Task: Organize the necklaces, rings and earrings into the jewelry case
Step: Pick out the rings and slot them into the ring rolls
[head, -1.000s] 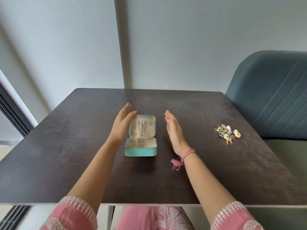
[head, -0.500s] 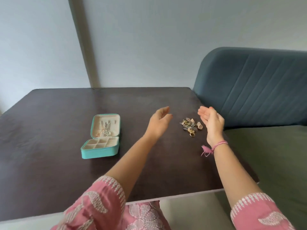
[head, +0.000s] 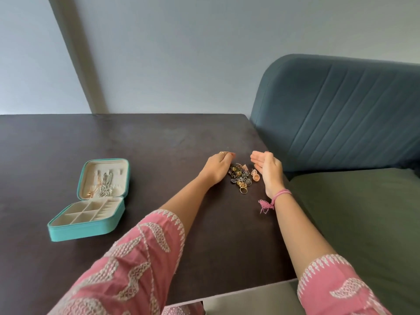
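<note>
A teal jewelry case (head: 87,230) lies open at the left of the dark table (head: 159,137). Its upright lid (head: 103,177) holds gold and silver necklaces (head: 103,186); the cream compartments (head: 91,210) below look bare. A small heap of rings and earrings (head: 242,178) lies near the table's right edge. My left hand (head: 217,168) rests on the table at the heap's left side, fingers loosely curved, touching or nearly touching it. My right hand (head: 269,169) stands on its edge just right of the heap, palm facing left, fingers straight. Neither hand holds anything.
A blue-backed sofa (head: 341,114) with a green seat (head: 363,212) stands right against the table's right edge. A pink thread bracelet (head: 276,198) with a tassel hangs from my right wrist. A grey wall rises behind the table.
Both hands left the sides of the jewelry case and moved right to the heap; over the last half second they closed in and lowered on either side of it. My view turned right.
</note>
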The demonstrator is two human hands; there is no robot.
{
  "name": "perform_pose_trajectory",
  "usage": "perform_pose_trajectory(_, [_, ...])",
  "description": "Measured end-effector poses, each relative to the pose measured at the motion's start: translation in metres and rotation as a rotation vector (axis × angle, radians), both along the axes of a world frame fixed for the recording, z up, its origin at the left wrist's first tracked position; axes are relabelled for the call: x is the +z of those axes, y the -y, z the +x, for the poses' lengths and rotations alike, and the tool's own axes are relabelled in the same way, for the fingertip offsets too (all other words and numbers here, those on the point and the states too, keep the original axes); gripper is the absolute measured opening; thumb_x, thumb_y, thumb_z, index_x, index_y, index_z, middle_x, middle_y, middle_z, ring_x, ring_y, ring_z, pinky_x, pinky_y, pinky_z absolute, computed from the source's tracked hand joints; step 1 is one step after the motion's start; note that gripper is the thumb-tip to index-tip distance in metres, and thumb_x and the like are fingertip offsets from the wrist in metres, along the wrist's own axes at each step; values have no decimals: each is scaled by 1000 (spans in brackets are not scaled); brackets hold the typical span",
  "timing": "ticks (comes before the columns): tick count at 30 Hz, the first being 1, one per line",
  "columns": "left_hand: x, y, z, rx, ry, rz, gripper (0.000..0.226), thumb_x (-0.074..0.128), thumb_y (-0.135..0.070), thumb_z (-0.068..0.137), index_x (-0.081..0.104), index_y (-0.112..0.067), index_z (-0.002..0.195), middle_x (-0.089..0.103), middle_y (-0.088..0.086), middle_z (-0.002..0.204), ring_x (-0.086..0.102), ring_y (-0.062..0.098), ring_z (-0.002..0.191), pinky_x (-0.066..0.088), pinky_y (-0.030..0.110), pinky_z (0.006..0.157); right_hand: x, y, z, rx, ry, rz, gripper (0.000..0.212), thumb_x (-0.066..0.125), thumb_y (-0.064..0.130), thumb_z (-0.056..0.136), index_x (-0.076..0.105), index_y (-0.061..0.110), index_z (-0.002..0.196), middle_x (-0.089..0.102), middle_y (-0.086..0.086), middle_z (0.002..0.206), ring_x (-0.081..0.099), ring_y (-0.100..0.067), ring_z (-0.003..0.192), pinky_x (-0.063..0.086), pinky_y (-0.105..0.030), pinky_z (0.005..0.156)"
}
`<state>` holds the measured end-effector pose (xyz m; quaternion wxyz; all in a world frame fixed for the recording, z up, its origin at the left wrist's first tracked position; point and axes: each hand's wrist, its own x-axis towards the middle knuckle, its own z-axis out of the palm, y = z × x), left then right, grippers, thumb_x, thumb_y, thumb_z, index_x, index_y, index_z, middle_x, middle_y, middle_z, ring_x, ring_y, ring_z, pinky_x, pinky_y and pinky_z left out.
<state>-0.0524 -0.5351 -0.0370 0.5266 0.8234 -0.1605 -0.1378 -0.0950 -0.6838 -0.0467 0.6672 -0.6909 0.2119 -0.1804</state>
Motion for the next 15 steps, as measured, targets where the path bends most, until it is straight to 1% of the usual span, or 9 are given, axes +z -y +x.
perform_pose_trajectory(4, [6, 14, 8, -53, -20, -13, 40, 34, -22, 95, 66, -8, 114, 67, 8, 119, 59, 21, 114, 40, 39, 106, -2, -7, 13, -22, 4, -63, 44, 29, 17, 96, 70, 3, 107, 72, -11, 105, 67, -17, 99, 52, -29, 92])
perform_pose_trajectory(6, [5, 18, 9, -66, -8, -2, 43, 33, -26, 92, 68, -6, 107, 68, 10, 115, 61, 23, 110, 43, 41, 103, -5, -11, 16, -19, 9, -72, 44, 30, 20, 94, 72, 7, 99, 74, -11, 99, 70, -18, 93, 55, -32, 89])
perform_pose_trajectory(8, [4, 17, 9, -59, 5, 13, 48, 32, -31, 88, 69, -6, 104, 68, 10, 113, 62, 23, 107, 44, 41, 101, -9, -14, 18, -17, 11, -87, 45, 30, 26, 91, 74, 16, 90, 75, -7, 92, 71, -18, 89, 55, -37, 89])
perform_pose_trajectory(10, [6, 12, 6, -77, -2, -5, 42, 33, -24, 92, 71, -7, 103, 69, 8, 112, 62, 20, 106, 44, 38, 102, -11, -17, 16, -28, 12, -61, 43, 30, 26, 89, 73, 20, 84, 76, -5, 87, 72, -18, 87, 55, -38, 90])
perform_pose_trajectory(12, [8, 6, 3, -99, -7, -28, 39, 34, -16, 95, 72, -9, 102, 70, 6, 110, 63, 16, 105, 44, 33, 103, -11, -23, 10, -33, 18, -26, 43, 31, 25, 89, 73, 19, 84, 76, -5, 86, 72, -18, 86, 55, -37, 90])
perform_pose_trajectory(15, [6, -5, -4, -99, 9, -32, 39, 34, -15, 95, 72, -11, 100, 71, 5, 108, 64, 16, 104, 45, 35, 102, -10, -34, -2, -11, 22, 27, 43, 31, 21, 92, 73, 12, 89, 76, -8, 86, 72, -19, 85, 56, -36, 88])
